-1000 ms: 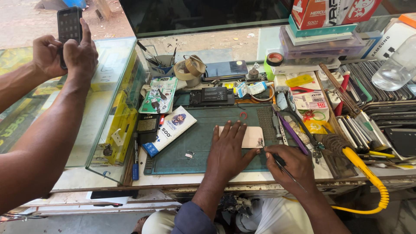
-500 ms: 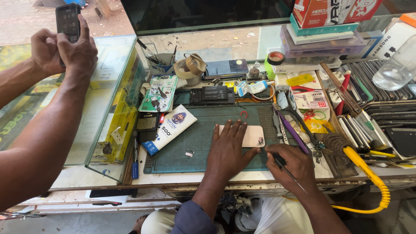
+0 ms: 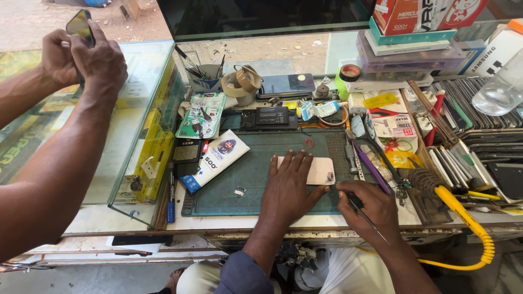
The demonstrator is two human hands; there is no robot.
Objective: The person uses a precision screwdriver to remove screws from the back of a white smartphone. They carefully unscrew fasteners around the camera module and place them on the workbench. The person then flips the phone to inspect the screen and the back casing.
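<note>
My left hand (image 3: 291,188) lies flat, fingers spread, its grip open and pressing a pale pink phone (image 3: 318,170) face-down against the dark green work mat (image 3: 256,174). The phone shows just right of and under my fingertips. My right hand (image 3: 368,204), just right of the left, has its grip closed on a thin dark tool (image 3: 359,206), whose tip points toward the phone's lower right corner. The mat sits on the tabletop (image 3: 218,222), at its near edge.

Left of my left hand, on the mat's edge, lies a white-and-blue box (image 3: 215,159), tilted. Beyond my fingers rests a black battery (image 3: 271,116). Right of my right hand, a yellow coiled cable (image 3: 468,223) runs past tweezers (image 3: 376,152) and stacked phone parts.

Far left of both hands stands a glass case (image 3: 136,125); above it another person's two hands (image 3: 81,57) hold a dark phone (image 3: 80,26).
</note>
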